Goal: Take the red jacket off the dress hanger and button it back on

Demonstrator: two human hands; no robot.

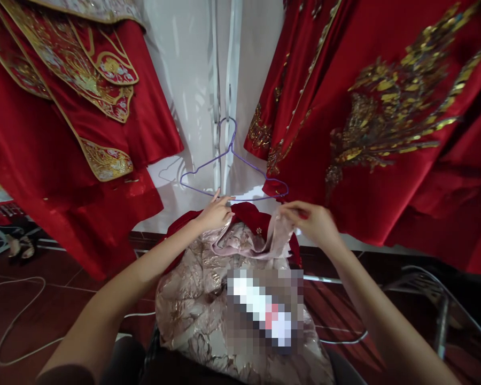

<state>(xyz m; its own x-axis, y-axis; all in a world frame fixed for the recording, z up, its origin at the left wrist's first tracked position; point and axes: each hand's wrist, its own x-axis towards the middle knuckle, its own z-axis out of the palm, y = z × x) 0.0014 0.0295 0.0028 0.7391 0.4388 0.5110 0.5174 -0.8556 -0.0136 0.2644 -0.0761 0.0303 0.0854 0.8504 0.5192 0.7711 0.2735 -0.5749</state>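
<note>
A pale pink satin garment (200, 315) with a shiny floral pattern lies over my lap, with deep red cloth (244, 211) at its far edge. A narrow pink band of fabric (260, 250) sags in a curve between my hands. My right hand (310, 222) pinches the band's right end between thumb and fingers. At the band's left end, my left hand (216, 215) is closed on the fabric, one finger stretched forward and its grip partly hidden. Just beyond both hands hangs a bare purple wire hanger (232, 155).
Red gowns with gold embroidery hang at left (144, 123) and right (304, 123). A white pole (232, 69) carries the hanger. A blurred-out object (260, 307) rests on the garment. A white cable (20, 321), a metal frame (443, 326) and shoes (20, 247) are on the floor.
</note>
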